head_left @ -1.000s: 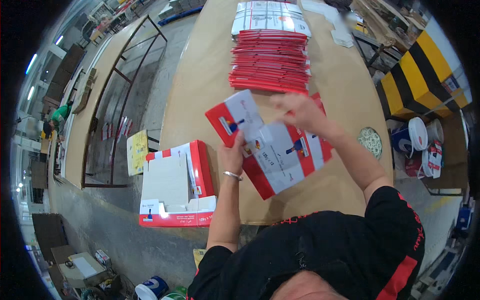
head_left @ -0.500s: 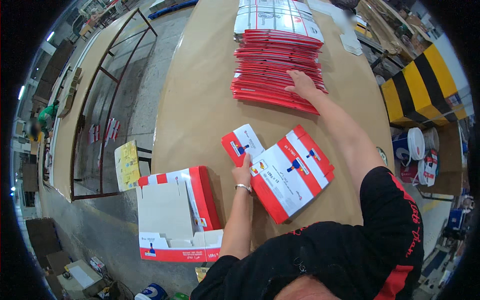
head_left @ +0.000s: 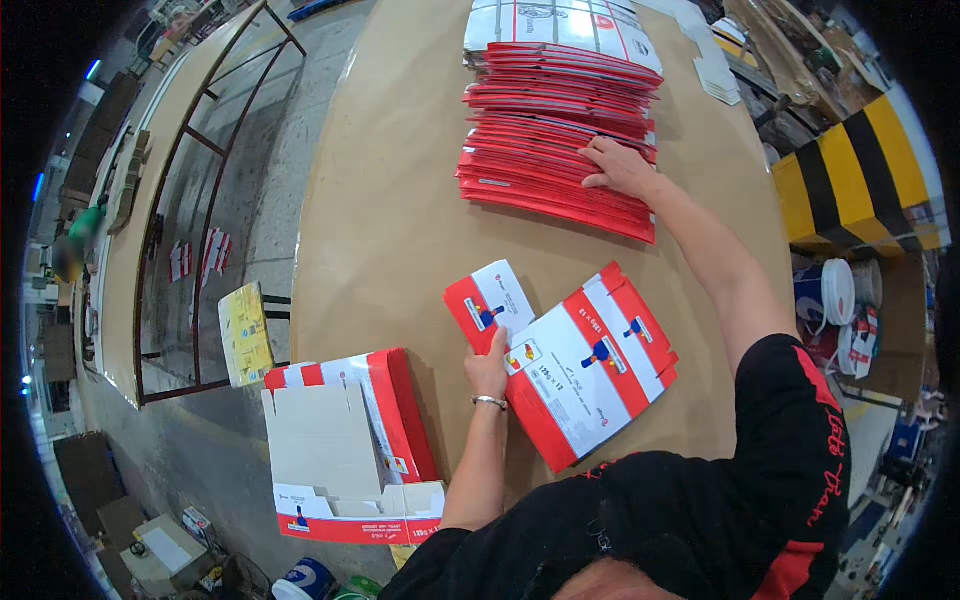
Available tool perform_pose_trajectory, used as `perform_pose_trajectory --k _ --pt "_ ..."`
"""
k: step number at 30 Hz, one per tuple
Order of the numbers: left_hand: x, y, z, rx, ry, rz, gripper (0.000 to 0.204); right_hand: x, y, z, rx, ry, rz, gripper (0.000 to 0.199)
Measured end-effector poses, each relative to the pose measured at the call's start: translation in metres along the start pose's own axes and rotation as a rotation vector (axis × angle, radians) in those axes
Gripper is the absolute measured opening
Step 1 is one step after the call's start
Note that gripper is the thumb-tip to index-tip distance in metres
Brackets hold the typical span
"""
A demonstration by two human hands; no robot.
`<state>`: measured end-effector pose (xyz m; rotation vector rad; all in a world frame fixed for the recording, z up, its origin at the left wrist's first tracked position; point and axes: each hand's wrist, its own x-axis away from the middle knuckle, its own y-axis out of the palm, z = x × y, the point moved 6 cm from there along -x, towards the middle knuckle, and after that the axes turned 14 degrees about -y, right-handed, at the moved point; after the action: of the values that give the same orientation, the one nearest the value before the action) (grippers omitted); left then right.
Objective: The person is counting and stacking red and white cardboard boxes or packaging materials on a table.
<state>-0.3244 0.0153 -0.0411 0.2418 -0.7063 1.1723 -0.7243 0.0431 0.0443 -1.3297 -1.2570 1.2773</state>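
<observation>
A folded red and white carton point(head_left: 585, 365) lies flat on the brown table point(head_left: 400, 200) right in front of me. My left hand point(head_left: 488, 368) rests on its left edge, fingers pressing it down. My right hand point(head_left: 618, 165) reaches forward and lies on the near end of a long fanned stack of flat red cartons point(head_left: 555, 130), fingers spread on the top sheets. It is not closed around anything that I can see.
An assembled red and white box point(head_left: 345, 445) with open flaps stands at the table's left front corner. A metal frame point(head_left: 190, 200) and a yellow packet point(head_left: 245, 330) are to the left. Yellow-black barriers point(head_left: 860, 170) and white buckets point(head_left: 835, 295) stand to the right.
A second ago both hands held the folded carton up. It now lies flat on the table under my left hand, and my right hand has reached forward onto the red stack.
</observation>
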Motion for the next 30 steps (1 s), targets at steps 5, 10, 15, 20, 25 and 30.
perform_pose_trajectory --k 5,10,15,20,25,30 --pt "0.0 0.003 0.001 0.033 0.016 -0.027 0.042 -0.007 0.002 0.011 0.099 -0.076 0.018 0.039" --pt "0.0 -0.004 -0.002 -0.081 -0.024 0.053 0.041 -0.02 -0.003 0.006 0.17 -0.088 0.009 0.025" --pt "0.008 -0.004 0.008 -0.115 0.02 0.123 0.042 -0.031 -0.019 0.001 0.307 -0.149 -0.084 0.014" --pt "0.006 -0.009 0.0 -0.213 0.002 0.181 0.045 -0.02 -0.098 -0.015 0.212 -0.148 0.041 0.012" --pt "0.013 0.002 0.012 -0.289 0.05 0.167 0.052 0.028 -0.208 -0.1 0.215 -0.141 0.159 0.021" --pt "-0.018 -0.023 -0.024 -0.371 -0.044 0.228 0.074 0.067 -0.217 -0.229 0.182 -0.132 0.137 0.034"
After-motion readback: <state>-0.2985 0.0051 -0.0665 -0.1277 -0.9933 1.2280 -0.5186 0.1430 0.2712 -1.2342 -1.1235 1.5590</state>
